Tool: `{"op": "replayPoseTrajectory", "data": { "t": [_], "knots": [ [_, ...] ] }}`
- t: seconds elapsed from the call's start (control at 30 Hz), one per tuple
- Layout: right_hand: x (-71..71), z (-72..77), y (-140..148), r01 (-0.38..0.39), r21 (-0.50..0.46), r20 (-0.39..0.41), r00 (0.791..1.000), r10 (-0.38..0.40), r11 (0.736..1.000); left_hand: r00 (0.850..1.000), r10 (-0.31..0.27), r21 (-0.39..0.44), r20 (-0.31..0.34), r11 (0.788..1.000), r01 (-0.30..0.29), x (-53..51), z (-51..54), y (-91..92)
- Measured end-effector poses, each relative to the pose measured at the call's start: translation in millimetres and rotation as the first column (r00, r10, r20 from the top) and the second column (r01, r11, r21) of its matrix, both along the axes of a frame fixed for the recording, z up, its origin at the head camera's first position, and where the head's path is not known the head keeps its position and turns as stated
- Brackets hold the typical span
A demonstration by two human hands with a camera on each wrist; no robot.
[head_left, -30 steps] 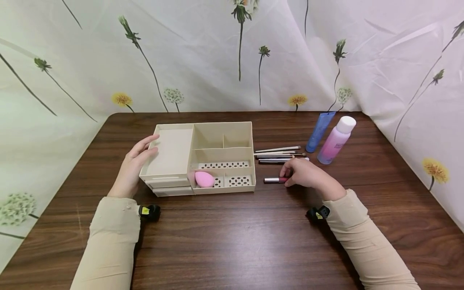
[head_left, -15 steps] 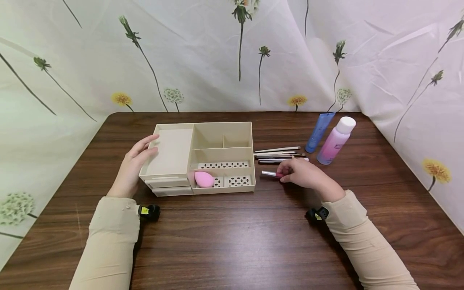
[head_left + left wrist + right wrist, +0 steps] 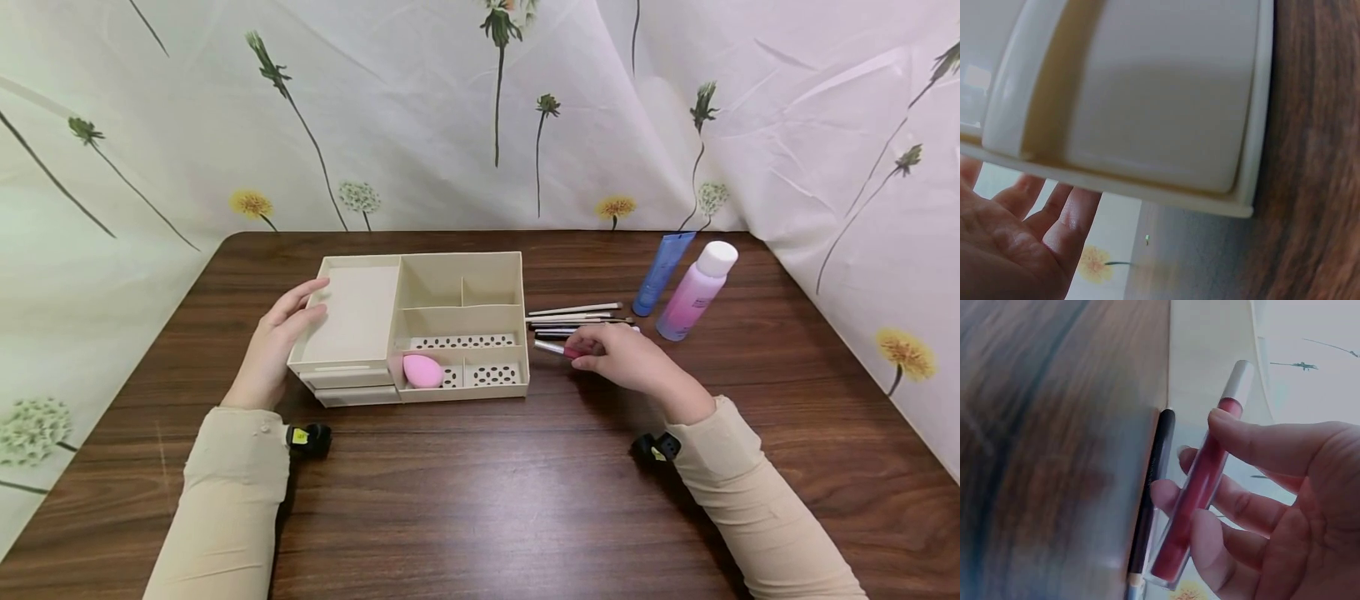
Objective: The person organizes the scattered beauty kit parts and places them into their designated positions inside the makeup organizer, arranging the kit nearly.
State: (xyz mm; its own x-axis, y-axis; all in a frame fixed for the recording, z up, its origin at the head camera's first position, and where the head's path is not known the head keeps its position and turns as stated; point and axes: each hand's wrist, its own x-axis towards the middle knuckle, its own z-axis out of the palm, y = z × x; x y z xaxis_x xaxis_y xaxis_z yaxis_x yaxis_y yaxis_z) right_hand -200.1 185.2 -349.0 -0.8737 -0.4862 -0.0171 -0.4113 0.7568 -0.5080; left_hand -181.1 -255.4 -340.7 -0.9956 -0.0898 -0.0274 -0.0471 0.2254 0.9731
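Note:
A cream organizer box [image 3: 461,397] lies on the table, a pink sponge [image 3: 423,372] in its front compartment. My left hand [image 3: 272,350] rests against the box's left side, its fingers over the rim; in the left wrist view that hand [image 3: 1029,237] has fairly straight fingers beside the box wall [image 3: 1166,202]. Between thumb and fingers my right hand [image 3: 626,358] pinches a red tube with a silver cap [image 3: 550,347]. The right wrist view shows the red tube [image 3: 1200,481] tilted in the hand [image 3: 1272,506], next to a dark pencil-like stick [image 3: 1155,481].
Several brushes [image 3: 573,308] lie right of the box, just behind the right hand. A blue tube [image 3: 662,275] and a pink bottle with a white cap [image 3: 693,296] stand at the back right. A floral cloth [image 3: 435,117] hangs behind the table.
The right hand has lifted the red tube from the table and moved it slightly left and back, nearer the brushes. The left hand and the box have stayed in place.

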Motion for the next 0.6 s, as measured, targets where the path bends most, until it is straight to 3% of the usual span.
{"op": "replayPoseTrajectory", "data": {
  "t": [0.33,0.6],
  "knots": [
    [9.8,13.1,-10,0.042,-0.031,-0.048,0.998,-0.043,0.999,1.000,-0.001,0.003,-0.015,1.000,0.002,-0.1,-1.7,-0.5],
    [12.6,21.6,-23,0.008,-0.050,-0.129,0.992,-0.014,0.999,1.000,0.004,0.006,-0.009,1.000,-0.004,-0.5,-1.6,-0.4]
  ]
}}
